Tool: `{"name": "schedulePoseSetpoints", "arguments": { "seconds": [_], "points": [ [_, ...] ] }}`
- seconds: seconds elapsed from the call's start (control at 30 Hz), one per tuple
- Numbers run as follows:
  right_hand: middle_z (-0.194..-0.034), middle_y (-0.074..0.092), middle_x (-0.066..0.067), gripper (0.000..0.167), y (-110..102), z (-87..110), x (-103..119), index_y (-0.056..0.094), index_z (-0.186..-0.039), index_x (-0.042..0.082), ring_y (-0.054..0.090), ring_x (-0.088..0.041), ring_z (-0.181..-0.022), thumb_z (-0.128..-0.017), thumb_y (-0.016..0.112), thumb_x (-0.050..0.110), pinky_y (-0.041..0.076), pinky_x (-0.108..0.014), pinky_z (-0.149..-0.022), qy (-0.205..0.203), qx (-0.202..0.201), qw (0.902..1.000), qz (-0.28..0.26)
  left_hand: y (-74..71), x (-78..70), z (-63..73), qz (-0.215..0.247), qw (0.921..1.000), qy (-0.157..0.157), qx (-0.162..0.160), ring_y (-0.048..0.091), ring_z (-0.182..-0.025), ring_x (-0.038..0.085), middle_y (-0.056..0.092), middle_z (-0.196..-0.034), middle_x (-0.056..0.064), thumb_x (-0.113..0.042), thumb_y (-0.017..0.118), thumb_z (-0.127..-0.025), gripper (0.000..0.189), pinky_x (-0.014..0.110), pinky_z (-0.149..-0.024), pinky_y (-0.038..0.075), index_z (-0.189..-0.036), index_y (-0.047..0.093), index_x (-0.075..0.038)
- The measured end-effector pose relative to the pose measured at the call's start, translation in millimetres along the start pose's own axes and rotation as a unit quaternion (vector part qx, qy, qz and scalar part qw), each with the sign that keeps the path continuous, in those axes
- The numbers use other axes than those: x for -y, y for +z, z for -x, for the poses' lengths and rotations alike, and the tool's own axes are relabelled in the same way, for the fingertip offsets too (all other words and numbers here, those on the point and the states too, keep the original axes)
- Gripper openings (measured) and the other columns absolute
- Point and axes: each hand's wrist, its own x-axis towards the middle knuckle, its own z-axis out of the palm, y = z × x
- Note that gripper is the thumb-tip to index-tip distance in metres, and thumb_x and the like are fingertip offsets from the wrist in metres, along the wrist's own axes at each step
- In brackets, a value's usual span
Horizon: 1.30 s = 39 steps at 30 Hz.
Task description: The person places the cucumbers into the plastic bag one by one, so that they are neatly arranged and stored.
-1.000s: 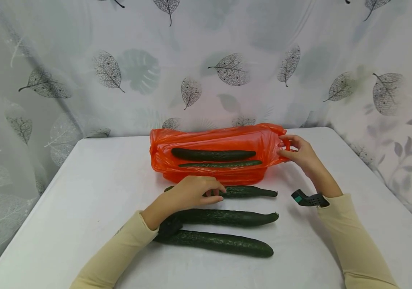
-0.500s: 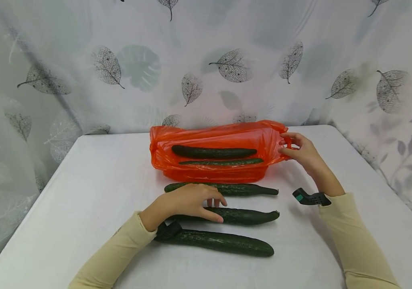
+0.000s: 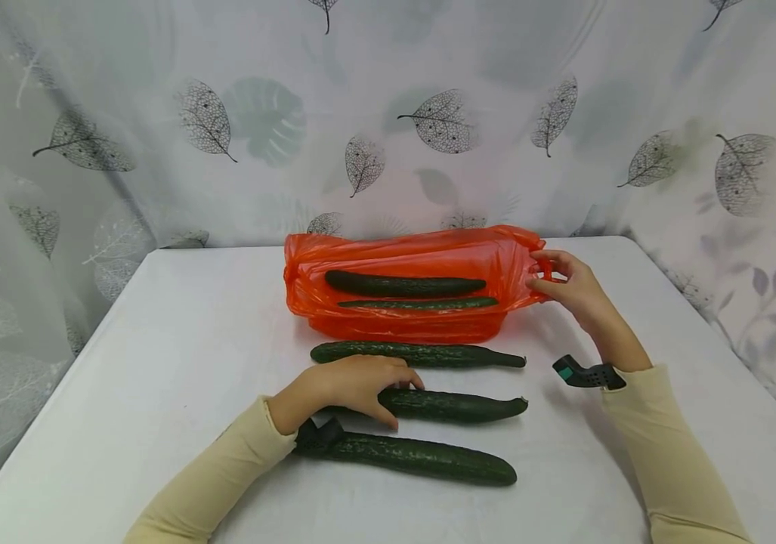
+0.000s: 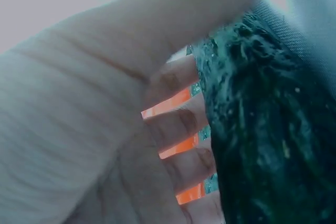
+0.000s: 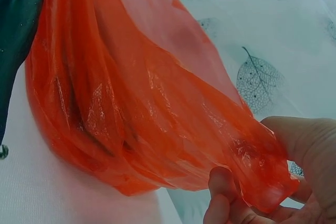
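Observation:
My left hand (image 3: 360,384) straddles the middle cucumber (image 3: 456,406), thumb on its near side and fingers along its far side. The left wrist view shows the fingers (image 4: 181,124) against the dark green skin of this cucumber (image 4: 268,124). At the back, an orange-red plastic bag (image 3: 422,329) lies with its mouth toward me. Two cucumbers show in it, an upper one (image 3: 404,285) and a partly covered lower one (image 3: 422,304). My right hand (image 3: 574,291) pinches the bag's right end, its gathered plastic (image 5: 262,177) between thumb and fingers.
One more cucumber (image 3: 428,353) lies between the bag and the middle cucumber. Nearest me is another (image 3: 428,459), its left end behind the black left wrist strap (image 3: 318,437). All rest on a white table (image 3: 156,363) before a leaf-patterned curtain (image 3: 265,189).
My left hand has come toward me from over the far cucumber, opened its fingers, and settled around the middle one. The right hand keeps its hold on the bag.

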Motion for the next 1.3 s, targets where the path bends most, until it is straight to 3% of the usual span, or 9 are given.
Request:
{"name": "schedulePoseSetpoints", "arguments": {
  "seconds": [0.17, 0.43, 0.6, 0.77, 0.93, 1.1, 1.3],
  "points": [
    [-0.147, 0.036, -0.027, 0.063, 0.5, 0.1, -0.1, 0.031, -0.149, 0.0, 0.044, -0.03, -0.12, -0.097, 0.062, 0.018, 0.052, -0.013, -0.074, 0.001, 0.002, 1.0, 0.008, 3.0, -0.4, -1.7, -0.015, 0.9999, -0.001, -0.003, 0.058, -0.105, 0.014, 0.059, -0.117, 0.001, -0.021, 0.077, -0.085, 0.049, 0.027, -0.094, 0.047, -0.129, 0.058, -0.013],
    [-0.146, 0.037, -0.026, 0.062, -0.5, 1.2, -0.5, 0.032, -0.149, 0.0, 0.051, -0.012, -0.102, -0.097, 0.061, 0.018, 0.052, -0.014, -0.073, -0.004, -0.002, 1.0, 0.006, 3.7, -1.0, -2.3, -0.034, 0.9993, 0.006, -0.016, 0.058, -0.097, 0.014, 0.058, -0.112, 0.002, -0.018, 0.074, -0.084, 0.046, 0.027, -0.091, 0.048, -0.126, 0.058, -0.012],
    [-0.145, 0.038, -0.027, 0.063, 0.5, 0.9, -0.7, 0.032, -0.149, 0.0, 0.049, -0.018, -0.108, -0.097, 0.062, 0.019, 0.052, -0.013, -0.074, -0.003, 0.004, 1.0, 0.005, 3.6, 0.4, -1.7, 0.0, 0.9997, 0.013, -0.022, 0.054, -0.088, 0.012, 0.053, -0.115, 0.0, -0.014, 0.072, -0.084, 0.045, 0.024, -0.086, 0.047, -0.125, 0.054, -0.013],
    [-0.145, 0.038, -0.027, 0.063, 0.2, 1.1, 0.0, 0.033, -0.149, 0.0, 0.046, -0.023, -0.113, -0.097, 0.062, 0.02, 0.052, -0.013, -0.073, -0.003, 0.003, 1.0, 0.008, 2.9, 4.2, -3.1, 0.039, 0.9986, 0.033, -0.012, 0.054, -0.103, 0.012, 0.052, -0.119, 0.0, -0.009, 0.073, -0.084, 0.044, 0.023, -0.093, 0.046, -0.123, 0.052, -0.012],
    [-0.144, 0.038, -0.026, 0.062, -0.9, 0.7, 0.7, 0.033, -0.149, -0.001, 0.051, -0.011, -0.102, -0.097, 0.062, 0.018, 0.052, -0.014, -0.075, -0.004, 0.004, 1.0, 0.002, 1.4, 6.2, -5.6, 0.065, 0.9969, 0.044, 0.005, 0.053, -0.119, 0.016, 0.057, -0.127, 0.004, -0.007, 0.071, -0.086, 0.045, 0.026, -0.101, 0.043, -0.125, 0.051, -0.01],
    [-0.144, 0.039, -0.026, 0.061, -1.9, -0.5, 0.3, 0.032, -0.148, -0.001, 0.053, -0.002, -0.094, -0.097, 0.061, 0.016, 0.053, -0.014, -0.073, -0.008, 0.006, 0.9999, -0.003, 0.8, 6.5, -6.8, 0.074, 0.9961, 0.048, 0.003, 0.053, -0.123, 0.015, 0.057, -0.129, 0.003, -0.009, 0.07, -0.087, 0.045, 0.027, -0.102, 0.043, -0.128, 0.05, -0.012],
    [-0.146, 0.037, -0.026, 0.062, -1.6, -2.0, -2.1, 0.031, -0.149, -0.001, 0.051, -0.007, -0.098, -0.098, 0.061, 0.017, 0.052, -0.014, -0.073, 0.001, 0.007, 1.0, 0.002, 1.6, 7.2, -7.0, 0.048, 0.9968, 0.054, -0.033, 0.057, -0.117, 0.012, 0.062, -0.124, -0.001, -0.029, 0.075, -0.088, 0.042, 0.029, -0.1, 0.046, -0.124, 0.056, -0.019]
  ]
}}
